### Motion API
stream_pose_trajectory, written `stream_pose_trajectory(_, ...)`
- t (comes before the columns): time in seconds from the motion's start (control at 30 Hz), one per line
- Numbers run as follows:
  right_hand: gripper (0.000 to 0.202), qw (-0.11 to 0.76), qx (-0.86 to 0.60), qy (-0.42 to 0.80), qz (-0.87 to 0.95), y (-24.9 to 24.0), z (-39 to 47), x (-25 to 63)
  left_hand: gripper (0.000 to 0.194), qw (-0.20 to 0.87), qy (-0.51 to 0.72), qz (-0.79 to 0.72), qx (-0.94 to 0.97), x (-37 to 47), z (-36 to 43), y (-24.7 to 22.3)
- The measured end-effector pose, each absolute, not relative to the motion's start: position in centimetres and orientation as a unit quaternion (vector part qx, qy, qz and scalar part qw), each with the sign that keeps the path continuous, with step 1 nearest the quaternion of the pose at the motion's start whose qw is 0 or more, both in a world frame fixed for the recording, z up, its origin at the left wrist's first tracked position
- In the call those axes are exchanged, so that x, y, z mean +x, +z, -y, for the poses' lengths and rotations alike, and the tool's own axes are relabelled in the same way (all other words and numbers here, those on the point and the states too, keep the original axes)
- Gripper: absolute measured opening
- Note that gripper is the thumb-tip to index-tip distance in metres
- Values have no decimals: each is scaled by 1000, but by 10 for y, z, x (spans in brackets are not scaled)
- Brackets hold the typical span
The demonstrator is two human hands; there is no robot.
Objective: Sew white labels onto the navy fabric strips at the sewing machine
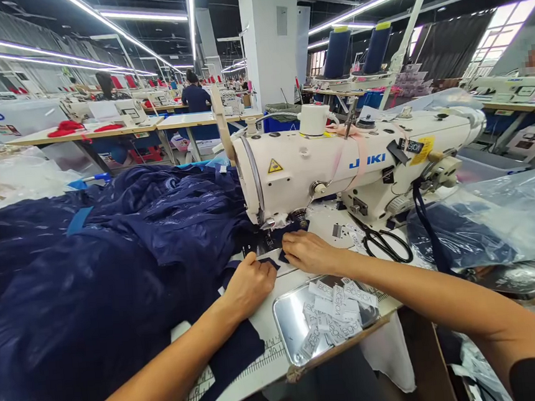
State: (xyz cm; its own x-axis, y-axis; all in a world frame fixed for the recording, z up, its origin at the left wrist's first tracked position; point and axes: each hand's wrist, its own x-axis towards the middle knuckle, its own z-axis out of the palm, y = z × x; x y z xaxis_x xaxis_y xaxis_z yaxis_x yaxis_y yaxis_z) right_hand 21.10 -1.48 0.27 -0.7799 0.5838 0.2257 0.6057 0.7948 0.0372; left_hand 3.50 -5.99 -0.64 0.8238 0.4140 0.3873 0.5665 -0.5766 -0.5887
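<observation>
My left hand (pixel 250 282) is closed in a pinch on navy fabric (pixel 238 356) just in front of the sewing machine's needle area. A strip of that fabric hangs down below the hand over the ruler-marked table edge. Close by on the right, my right hand (pixel 308 253) has its fingers curled down on navy fabric beside the presser foot (pixel 269 241). The white sewing machine (pixel 292 161) stands right behind both hands. What lies under the fingertips is partly hidden. A large heap of navy garments (pixel 92 290) spreads to the left of the needle.
A metal tray (pixel 286 330) with several white labels (pixel 337 307) sits at the table's front edge. Black scissors (pixel 386 244) lie right of my right hand. A plastic bag of navy fabric (pixel 467 233) rests farther right. Other people work at machines behind.
</observation>
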Motion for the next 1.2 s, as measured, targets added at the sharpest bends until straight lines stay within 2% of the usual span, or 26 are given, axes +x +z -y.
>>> stream_pose_trajectory(0.13, 13, 145, -369, 39, 917, 1, 11, 203, 29, 390, -126, 283, -867, 33, 59, -9)
stream_pose_trajectory(0.33, 23, 202, -408, 201, 867, -8, 1, 195, 30, 414, -142, 292, -850, 35, 57, -11)
stream_pose_trajectory(0.7, 19, 240, -394, 196, 865, -9, 6, 198, 26, 386, -115, 283, -870, 41, 54, -10)
stream_pose_trajectory(0.9, 9, 285, -325, 266, 862, -12, 5, 209, 24, 369, -103, 281, -880, 42, 54, -11)
stream_pose_trajectory(1.03, 18, 240, -276, 225, 903, -9, 11, 217, 24, 357, -102, 279, -886, 42, 53, -11)
stream_pose_trajectory(1.2, 23, 154, -292, 63, 942, -7, 30, 211, 24, 332, -98, 278, -896, 40, 50, -15)
